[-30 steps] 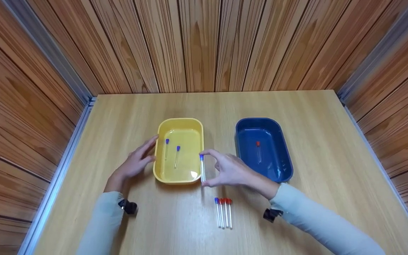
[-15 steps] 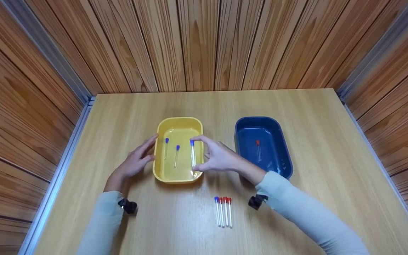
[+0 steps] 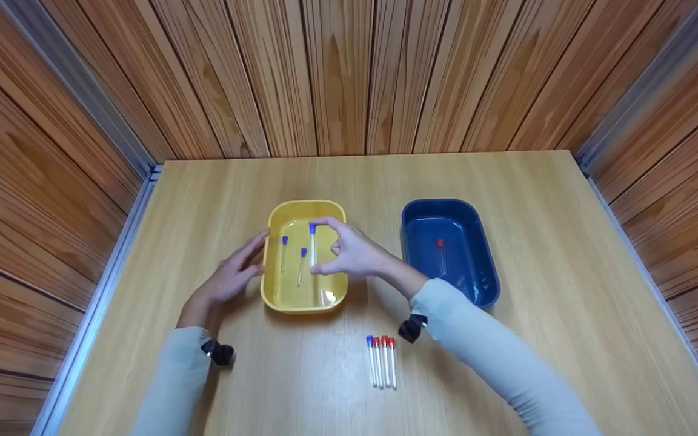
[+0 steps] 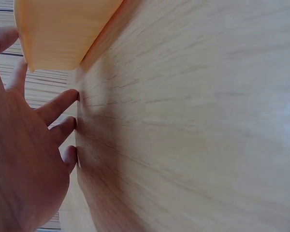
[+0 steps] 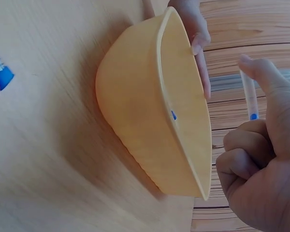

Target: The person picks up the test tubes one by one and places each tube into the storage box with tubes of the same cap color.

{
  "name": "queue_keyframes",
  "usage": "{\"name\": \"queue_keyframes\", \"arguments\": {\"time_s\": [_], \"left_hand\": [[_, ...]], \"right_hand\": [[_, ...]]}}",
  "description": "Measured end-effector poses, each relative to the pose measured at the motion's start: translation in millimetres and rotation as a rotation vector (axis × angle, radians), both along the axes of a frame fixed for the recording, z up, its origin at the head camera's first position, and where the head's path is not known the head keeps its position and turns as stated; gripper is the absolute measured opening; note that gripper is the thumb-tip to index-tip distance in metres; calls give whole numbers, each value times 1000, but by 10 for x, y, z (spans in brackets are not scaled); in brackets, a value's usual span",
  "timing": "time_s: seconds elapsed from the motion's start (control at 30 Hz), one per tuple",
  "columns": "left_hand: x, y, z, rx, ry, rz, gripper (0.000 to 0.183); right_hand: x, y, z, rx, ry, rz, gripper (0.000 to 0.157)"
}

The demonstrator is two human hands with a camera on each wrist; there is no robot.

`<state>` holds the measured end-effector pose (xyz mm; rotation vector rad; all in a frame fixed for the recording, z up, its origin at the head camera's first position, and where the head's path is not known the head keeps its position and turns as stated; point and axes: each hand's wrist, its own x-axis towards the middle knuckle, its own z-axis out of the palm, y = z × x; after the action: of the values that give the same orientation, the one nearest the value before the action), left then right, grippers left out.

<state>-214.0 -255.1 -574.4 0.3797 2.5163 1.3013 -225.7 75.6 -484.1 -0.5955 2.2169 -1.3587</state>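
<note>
My right hand (image 3: 352,249) pinches a clear test tube with a blue cap (image 3: 312,245) by its two ends, thumb at the bottom and a finger at the cap. It holds the tube over the yellow tray (image 3: 305,304); the right wrist view shows the tube (image 5: 250,96) above the rim. Inside that tray lie two other blue-capped tubes, one on the left (image 3: 284,254) and one nearer the middle (image 3: 302,266). At the tray's left side my left hand (image 3: 235,272) touches the wall with thumb and finger, its other fingers (image 4: 58,107) spread at the tabletop.
A dark blue tray (image 3: 488,260) stands to the right, with one red-capped tube (image 3: 442,257) in it. Nearer the front, a row of several tubes (image 3: 382,363) lies on the wooden table (image 3: 288,387), one blue-capped and the others red-capped. Wood-panelled walls (image 3: 337,79) enclose the table.
My right hand has carried the blue-capped tube from the yellow tray's right edge leftward and farther back, over the tray's inside. The left hand has stayed at the tray's left side.
</note>
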Motion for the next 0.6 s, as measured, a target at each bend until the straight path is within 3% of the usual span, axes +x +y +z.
{"name": "queue_keyframes", "arguments": {"time_s": [0.27, 0.6], "left_hand": [[-5, 10, 4, -5, -1, 2, 74], [-15, -2, 19, 6, -44, 0, 73]], "right_hand": [[-98, -183, -114, -45, 39, -7, 96], [-234, -374, -311, -102, -5, -97, 98]]}}
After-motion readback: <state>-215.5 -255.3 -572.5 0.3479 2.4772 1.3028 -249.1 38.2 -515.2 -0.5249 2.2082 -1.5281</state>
